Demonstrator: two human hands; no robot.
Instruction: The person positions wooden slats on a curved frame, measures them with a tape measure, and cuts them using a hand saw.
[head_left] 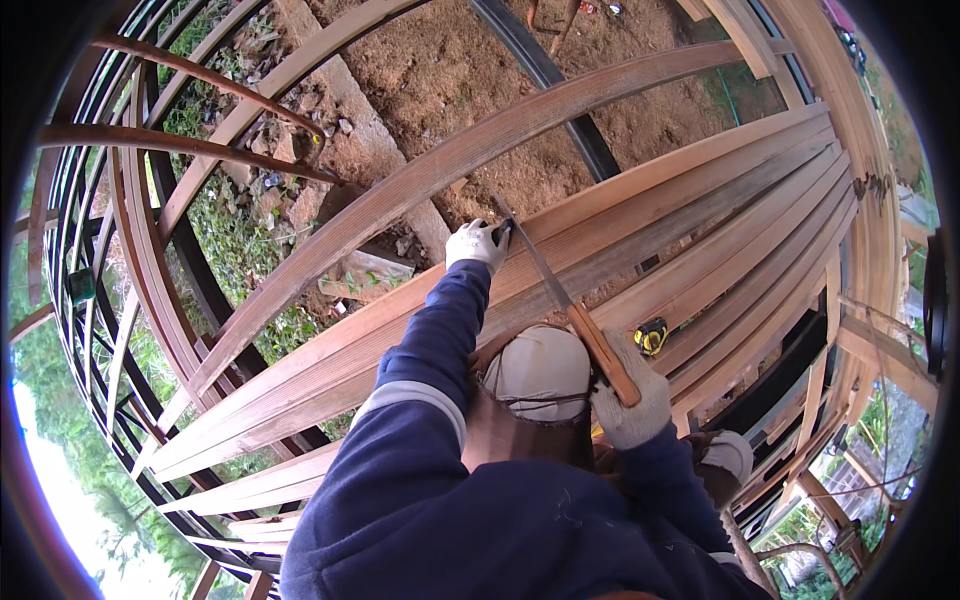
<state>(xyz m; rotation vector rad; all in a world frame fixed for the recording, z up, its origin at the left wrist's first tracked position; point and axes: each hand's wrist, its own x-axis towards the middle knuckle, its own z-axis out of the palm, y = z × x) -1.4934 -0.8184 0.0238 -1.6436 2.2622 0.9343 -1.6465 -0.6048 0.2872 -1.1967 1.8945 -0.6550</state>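
Note:
My right hand [634,402], in a pale work glove, is closed around the wooden handle [604,355] of a handsaw. The saw's long narrow blade [545,272] slants up and to the left across the wooden planks. Near the blade's far end, my left hand [477,246], gloved in white, rests at the far edge of the outermost plank [590,203]. Its fingers are curled at a small dark object [502,232] too small to name, close beside the blade. Whether the teeth are in the wood cannot be made out.
A yellow and black tape measure [651,337] lies on the planks right of the saw handle. Beyond the planks, a curved wooden beam [440,165] and a black metal bar [545,75] span above bare soil [430,70]. Two rusty rods [190,145] reach in from the left.

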